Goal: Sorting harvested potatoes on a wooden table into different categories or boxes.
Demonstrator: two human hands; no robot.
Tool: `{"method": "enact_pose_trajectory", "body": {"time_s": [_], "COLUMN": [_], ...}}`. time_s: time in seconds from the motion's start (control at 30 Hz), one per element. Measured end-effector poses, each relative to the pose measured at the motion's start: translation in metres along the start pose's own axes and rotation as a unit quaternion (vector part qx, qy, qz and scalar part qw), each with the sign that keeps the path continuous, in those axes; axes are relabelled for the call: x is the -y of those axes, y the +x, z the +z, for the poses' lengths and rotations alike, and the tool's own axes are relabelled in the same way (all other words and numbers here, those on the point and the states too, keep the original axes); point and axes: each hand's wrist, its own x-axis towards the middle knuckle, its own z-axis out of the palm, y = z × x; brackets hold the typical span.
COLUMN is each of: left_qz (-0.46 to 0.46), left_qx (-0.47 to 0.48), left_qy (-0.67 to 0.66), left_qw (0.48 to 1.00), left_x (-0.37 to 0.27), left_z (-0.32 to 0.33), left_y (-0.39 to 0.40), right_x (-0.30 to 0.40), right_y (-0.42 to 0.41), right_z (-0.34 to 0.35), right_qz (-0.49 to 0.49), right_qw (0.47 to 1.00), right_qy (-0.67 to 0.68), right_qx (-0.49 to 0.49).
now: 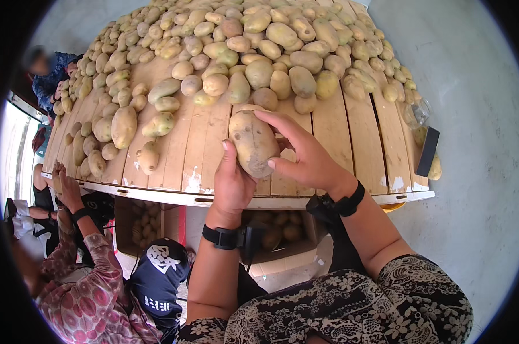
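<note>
Both my hands are on one large potato (pixel 253 142), held above the front edge of a wooden slatted table (pixel 328 142). My left hand (pixel 234 180) cups it from below and the left, thumb along its side. From the right, my right hand (pixel 304 152) touches its top with the fingers and its lower end with the thumb. The potato's skin is pale brown with a few dark spots and a greyish patch at the lower end. Just beyond it, a heap of potatoes (pixel 259 73) spreads across the table.
Under the table stand cardboard boxes with potatoes, one at left (pixel 145 223) and one at centre (pixel 281 232). A glass jar (pixel 418 112) and a dark phone-like object (pixel 427 151) are at the right edge. A co-worker's hand (pixel 70 189) is on my left; another person (pixel 53 81) sits farther off.
</note>
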Motion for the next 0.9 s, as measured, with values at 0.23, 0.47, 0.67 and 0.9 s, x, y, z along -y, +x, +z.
{"method": "enact_pose_trajectory", "body": {"time_s": [0.23,0.47,0.67,0.9], "left_qz": [0.012,0.01,0.015,0.026], "left_qx": [0.031,0.03,0.019,0.011], "left_qy": [0.01,0.027,0.047,0.047], "left_qw": [0.999,0.999,0.999,0.999], "left_x": [0.001,-0.005,-0.006,-0.002], "left_z": [0.002,0.001,0.006,0.005], "left_y": [-0.005,-0.009,-0.01,-0.01], "right_x": [0.0,0.003,0.003,0.003], "right_y": [-0.002,-0.003,-0.003,-0.004], "right_z": [-0.002,-0.004,-0.002,0.0], "right_qz": [0.006,0.026,0.004,0.007], "right_qw": [1.0,0.999,0.999,0.999], "right_qy": [0.014,0.03,0.032,0.034], "right_qx": [0.005,0.032,0.034,0.023]}}
